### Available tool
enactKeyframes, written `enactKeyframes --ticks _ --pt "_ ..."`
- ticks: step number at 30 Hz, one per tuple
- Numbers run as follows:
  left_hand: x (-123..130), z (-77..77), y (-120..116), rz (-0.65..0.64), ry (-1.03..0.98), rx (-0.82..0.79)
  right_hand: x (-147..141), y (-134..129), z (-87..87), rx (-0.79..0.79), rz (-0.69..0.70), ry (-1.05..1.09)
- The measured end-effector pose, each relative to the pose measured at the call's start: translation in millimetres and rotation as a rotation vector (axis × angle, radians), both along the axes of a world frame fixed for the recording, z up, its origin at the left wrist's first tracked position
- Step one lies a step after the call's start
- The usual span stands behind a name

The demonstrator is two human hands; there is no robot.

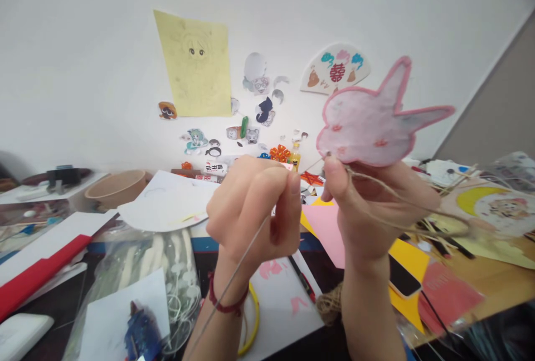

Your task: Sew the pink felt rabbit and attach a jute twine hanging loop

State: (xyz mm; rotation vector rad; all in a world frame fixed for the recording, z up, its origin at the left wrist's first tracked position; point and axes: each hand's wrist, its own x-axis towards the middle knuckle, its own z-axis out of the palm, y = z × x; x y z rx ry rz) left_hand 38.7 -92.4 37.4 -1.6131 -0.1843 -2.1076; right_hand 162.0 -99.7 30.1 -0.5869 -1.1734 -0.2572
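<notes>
My left hand (256, 210) is closed in a pinch on a thin strand of twine (251, 247). One end of the strand hangs from this hand to the bottom of the view; the other stretches toward my right hand (376, 210). With thumb and fingers, that hand grips a white rabbit-head cutout (371, 121) by its edge. The cutout has a pink border, two long ears pointing right and up, and small pink marks. A loose loop of twine trails rightward from my right thumb. Exactly how the twine joins the cutout is too small to tell.
Below my hands lie white paper (288, 316) with pink marks and a ball of twine (331, 304). A phone (404, 276) rests on orange paper at right. A blue glue bottle (144, 330) and plastic bag (112, 261) are at left. A yellow drawing (200, 66) hangs on the wall.
</notes>
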Motion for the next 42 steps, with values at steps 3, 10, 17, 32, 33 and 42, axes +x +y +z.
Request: enactKeyframes --ticks 3,10,17,32,33,42 --pt "-1.3 0.9 -5.6 0.068 0.026 -0.014 -1.2 1.5 -0.1 0.005 -0.022 0.001" --pt "-0.5 5.1 -10.6 0.149 0.040 0.005 -2.6 7.8 2.0 0.160 -0.084 -0.025" --pt "1.3 0.8 -11.3 0.269 0.053 0.040 -0.8 8.3 1.4 0.208 -0.207 -0.059" --pt "4.7 -9.1 -12.0 0.223 -0.062 0.053 -11.0 6.4 2.1 0.054 0.167 0.205" --pt "4.1 -9.8 -11.8 0.229 -0.063 0.057 -10.7 6.1 1.9 0.052 0.168 0.202" --pt "-2.9 -16.1 -20.9 0.354 0.073 -0.085 -12.0 0.0 0.4 0.001 0.122 0.161"
